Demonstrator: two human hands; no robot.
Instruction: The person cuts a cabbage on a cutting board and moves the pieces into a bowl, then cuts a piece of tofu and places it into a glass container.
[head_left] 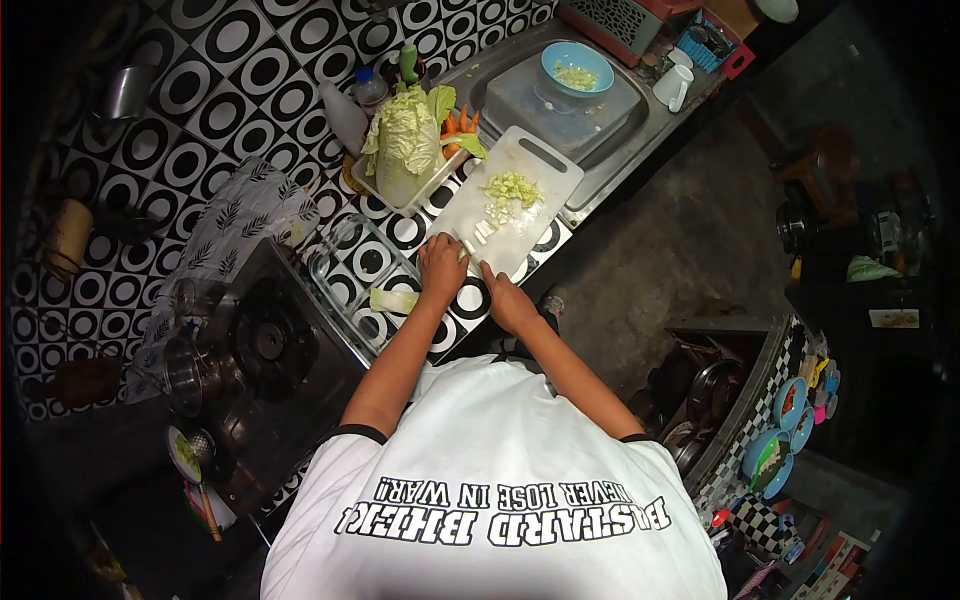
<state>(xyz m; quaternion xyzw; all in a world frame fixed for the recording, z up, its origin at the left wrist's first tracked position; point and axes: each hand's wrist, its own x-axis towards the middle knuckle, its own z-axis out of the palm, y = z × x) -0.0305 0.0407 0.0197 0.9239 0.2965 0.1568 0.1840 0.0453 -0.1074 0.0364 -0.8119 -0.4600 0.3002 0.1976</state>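
On the white cutting board (552, 190), my left hand (442, 265) is closed with fingertips pressed down on a piece of napa cabbage, mostly hidden under them. My right hand (510, 300) is closed at the board's near edge, its index finger stretched forward along what looks like a knife; the blade hardly shows. Just beyond the fingers lie pale cut stem pieces (484, 232), and farther up the board is a heap of chopped cabbage (512, 189). A loose cabbage stem (393, 301) rests on the tiled counter beside my left wrist.
A container (418, 195) holds a napa cabbage (408, 140) and carrots (461, 126). Beyond the board, a blue bowl (577, 68) with chopped pieces stands on a lid over the sink (483, 66). A glass dish (345, 240) and gas stove (270, 345) are to the left.
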